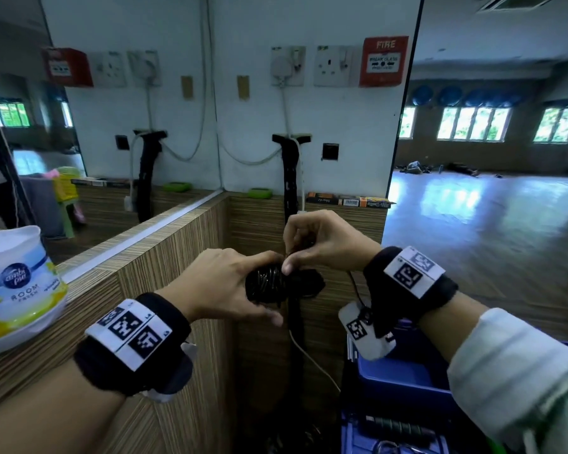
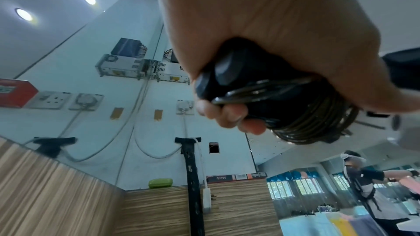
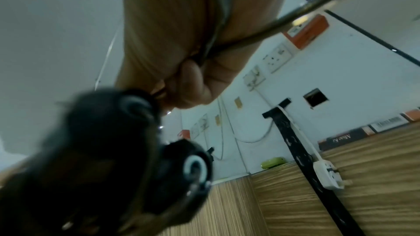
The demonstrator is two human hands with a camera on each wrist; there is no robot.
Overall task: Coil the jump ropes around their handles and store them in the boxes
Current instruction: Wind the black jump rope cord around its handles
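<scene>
- Black rope [image 1: 269,283] sits wound round the paired handles [image 2: 218,74], held in mid-air above the blue box [image 1: 404,378].
- Your left hand [image 1: 223,283] is clamped round that bundle.
- Your right hand [image 1: 322,244] pinches the loose end just above the coil.
- Coiling looks nearly finished; next, tuck the end under a turn, then lower the bundle into the box.

A red fire alarm box [image 1: 383,60] hangs on the white wall, with a wall socket [image 1: 333,65] just left of it. Well below it, a green case [image 1: 259,193] and flat boxes [image 1: 348,199] rest on the wooden ledge. Far left stands an air freshener tub [image 1: 14,283].
</scene>
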